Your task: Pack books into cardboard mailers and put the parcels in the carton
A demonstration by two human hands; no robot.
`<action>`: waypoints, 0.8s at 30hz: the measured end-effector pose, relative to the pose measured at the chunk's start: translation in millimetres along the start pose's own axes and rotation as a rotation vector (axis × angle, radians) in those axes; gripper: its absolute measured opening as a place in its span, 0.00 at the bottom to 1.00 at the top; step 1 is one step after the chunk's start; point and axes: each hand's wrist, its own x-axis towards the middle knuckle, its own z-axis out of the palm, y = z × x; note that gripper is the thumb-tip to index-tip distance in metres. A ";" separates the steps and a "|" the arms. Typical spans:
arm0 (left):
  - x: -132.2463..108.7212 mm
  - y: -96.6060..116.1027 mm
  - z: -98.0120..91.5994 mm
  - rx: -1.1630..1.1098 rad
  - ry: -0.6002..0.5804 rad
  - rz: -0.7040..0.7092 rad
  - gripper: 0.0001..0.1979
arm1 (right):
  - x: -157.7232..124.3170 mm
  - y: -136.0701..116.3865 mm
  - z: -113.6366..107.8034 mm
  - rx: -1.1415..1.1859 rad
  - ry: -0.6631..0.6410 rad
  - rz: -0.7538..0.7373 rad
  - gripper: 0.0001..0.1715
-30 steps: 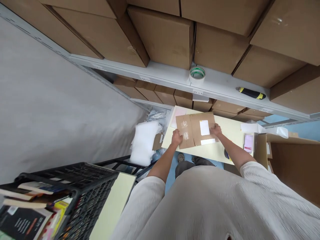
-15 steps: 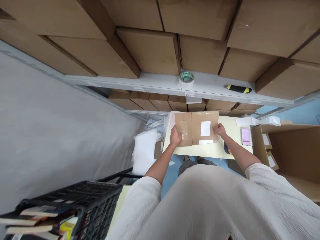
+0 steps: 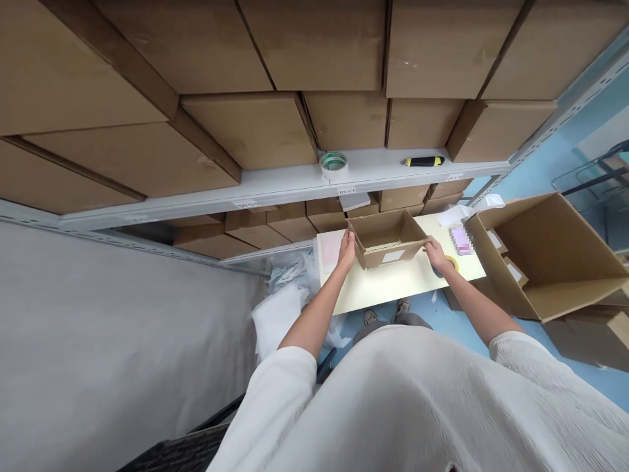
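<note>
A small brown cardboard box (image 3: pixel 372 257) stands open in its square shape over the cream tabletop (image 3: pixel 376 288). The tabletop shows through inside it, so its bottom looks open. A white label (image 3: pixel 393 255) is on its near wall. My left hand (image 3: pixel 346 251) is closed round the box's left side, thumb at the upper edge. At the right corner, my right hand (image 3: pixel 435 253) pinches the cardboard. Partly under my right wrist lies a roll of tape (image 3: pixel 453 263) with a yellow core.
Boxes (image 3: pixel 255 128) fill the shelf ahead. A white tape roll (image 3: pixel 334 165) and a yellow-black utility knife (image 3: pixel 423 161) rest on its edge. To the right are a phone-like pink item (image 3: pixel 460 240) and a large open carton (image 3: pixel 565 262) holding small boxes. White packing sheets (image 3: pixel 278 318) lie left.
The cardboard was flat with its label facing up; now it is spread into an open box. Both hands have kept hold of its sides. The camera view has turned.
</note>
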 end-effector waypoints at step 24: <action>-26.9 14.6 -16.1 -0.008 -0.066 -0.030 0.26 | 43.1 -50.1 -21.8 -0.104 -0.267 -0.185 0.60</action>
